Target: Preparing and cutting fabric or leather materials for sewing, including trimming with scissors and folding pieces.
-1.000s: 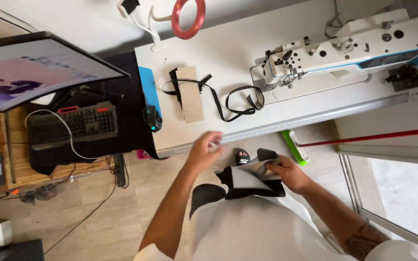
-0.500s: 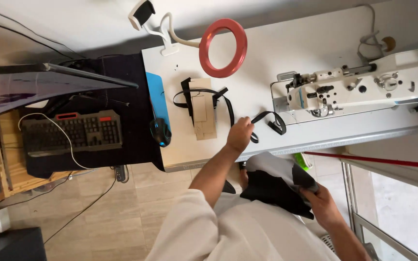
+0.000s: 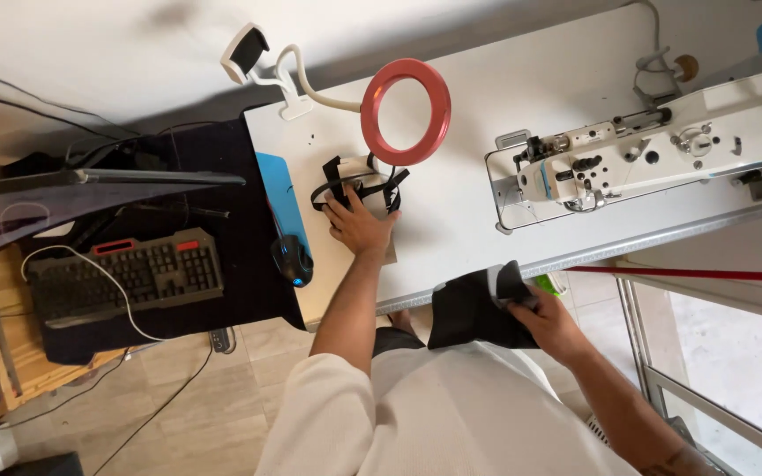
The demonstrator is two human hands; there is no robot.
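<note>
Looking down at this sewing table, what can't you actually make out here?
- Head view: the pale flat piece under the left hand is mostly covered by the hand and the black straps.
- The right hand grips folded black fabric; its fingers are hidden underneath.
- The white sewing machine is cut off at the right edge.

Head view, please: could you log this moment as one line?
left hand: on black straps | right hand: holds black fabric piece | white table | sewing machine: untouched

Tiled floor (image 3: 178,414), white table (image 3: 460,203), perhaps a window (image 3: 734,361) at right.
</note>
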